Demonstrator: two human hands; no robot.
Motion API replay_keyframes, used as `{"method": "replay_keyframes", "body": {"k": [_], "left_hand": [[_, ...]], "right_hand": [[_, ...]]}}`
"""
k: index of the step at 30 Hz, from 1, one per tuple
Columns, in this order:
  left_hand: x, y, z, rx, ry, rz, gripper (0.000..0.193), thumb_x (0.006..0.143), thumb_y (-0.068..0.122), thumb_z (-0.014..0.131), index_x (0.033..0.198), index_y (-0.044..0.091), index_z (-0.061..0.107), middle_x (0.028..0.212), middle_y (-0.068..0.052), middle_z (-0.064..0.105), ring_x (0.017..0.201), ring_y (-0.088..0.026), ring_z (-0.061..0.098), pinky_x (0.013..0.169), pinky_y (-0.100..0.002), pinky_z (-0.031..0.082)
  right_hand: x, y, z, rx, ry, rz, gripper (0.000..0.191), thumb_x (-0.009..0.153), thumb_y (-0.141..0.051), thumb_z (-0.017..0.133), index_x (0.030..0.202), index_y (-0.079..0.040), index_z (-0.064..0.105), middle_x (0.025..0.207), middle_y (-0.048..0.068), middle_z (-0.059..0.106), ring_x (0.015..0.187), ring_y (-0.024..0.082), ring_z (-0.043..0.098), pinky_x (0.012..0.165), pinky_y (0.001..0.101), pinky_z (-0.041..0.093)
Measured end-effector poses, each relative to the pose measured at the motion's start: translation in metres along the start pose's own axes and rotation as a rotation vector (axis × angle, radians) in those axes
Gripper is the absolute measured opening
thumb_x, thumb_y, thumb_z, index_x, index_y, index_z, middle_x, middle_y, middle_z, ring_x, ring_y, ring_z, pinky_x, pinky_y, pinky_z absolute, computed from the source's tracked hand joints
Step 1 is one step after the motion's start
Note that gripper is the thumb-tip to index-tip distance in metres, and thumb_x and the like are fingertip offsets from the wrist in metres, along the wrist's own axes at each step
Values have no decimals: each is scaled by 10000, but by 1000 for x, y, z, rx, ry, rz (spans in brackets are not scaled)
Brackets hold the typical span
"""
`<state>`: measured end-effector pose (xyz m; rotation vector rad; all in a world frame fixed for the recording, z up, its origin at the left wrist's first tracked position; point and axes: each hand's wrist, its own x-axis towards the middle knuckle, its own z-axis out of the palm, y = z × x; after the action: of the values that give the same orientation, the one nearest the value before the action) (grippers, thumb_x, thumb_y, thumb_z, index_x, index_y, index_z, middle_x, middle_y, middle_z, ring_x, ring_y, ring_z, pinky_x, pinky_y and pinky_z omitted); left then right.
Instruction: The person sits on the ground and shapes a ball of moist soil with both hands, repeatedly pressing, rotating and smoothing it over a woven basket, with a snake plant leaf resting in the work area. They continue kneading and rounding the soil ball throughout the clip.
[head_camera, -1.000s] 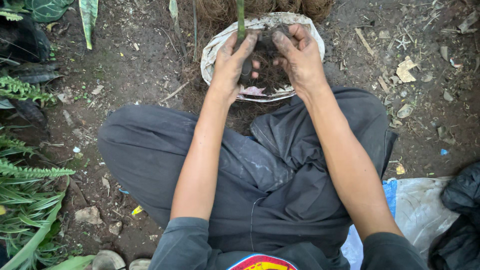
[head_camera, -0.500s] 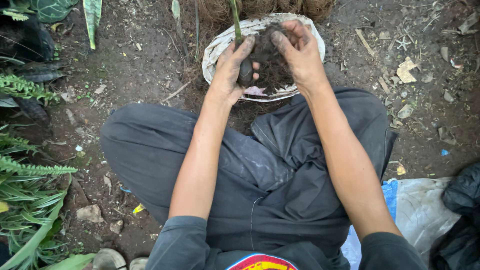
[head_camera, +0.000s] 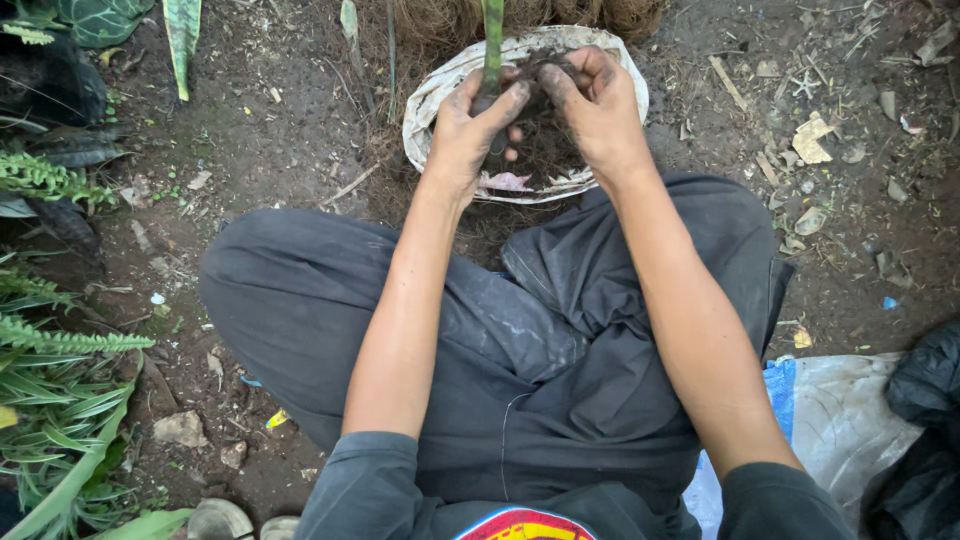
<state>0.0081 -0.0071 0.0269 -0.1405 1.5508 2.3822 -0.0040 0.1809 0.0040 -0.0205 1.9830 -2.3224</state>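
Over the bag: both soil-smeared hands meet above a white plastic grow bag (head_camera: 430, 100) that sits on bare earth just beyond the person's crossed legs.
Left hand (head_camera: 468, 125): fingers curled around the base of a green stem (head_camera: 492, 40), holding it upright in the bag.
Right hand (head_camera: 598, 110): fingers bent down into the dark soil (head_camera: 545, 150) beside the stem; whether it grips a clump cannot be told.
Soil: fills the bag, dark and fibrous.
Legs: dark grey trousers (head_camera: 520, 340), folded, close to the bag's near rim.
Left side: fern fronds (head_camera: 60, 340) and broad leaves along the ground.
Right side: a white sack (head_camera: 840, 420) and a black bag (head_camera: 925, 390) near the knee.
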Motion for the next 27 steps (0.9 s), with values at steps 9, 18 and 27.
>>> {"method": "replay_keyframes", "body": {"k": [9,18,27], "left_hand": [[10,-14,-8,381,137,485,228,966,98,797,1149,-10,714,995,-13,747,876,-46,664,801,-228,551],[0,-1,0,21,68,202,340,971,214,700,1255,38,637,902,13,677,679,-70,628,534,-225,534],[1,-4,-7,88,62,257,244,984,189,748,1126,4,678,845,-7,655,683,-83,609,562,-251,515]], "right_hand": [[-6,-2,19,-161,108,-125,214,1036,-72,698,1153,-16,527,981,27,668,827,66,652,626,239,602],[-9,-18,11,223,-31,10,255,1015,-17,655,1246,-25,549,1145,80,715,1011,131,731,894,286,659],[-8,-15,2,99,-130,-136,292,1082,-56,723,1288,-37,517,1166,114,731,1014,136,699,893,285,604]]}}
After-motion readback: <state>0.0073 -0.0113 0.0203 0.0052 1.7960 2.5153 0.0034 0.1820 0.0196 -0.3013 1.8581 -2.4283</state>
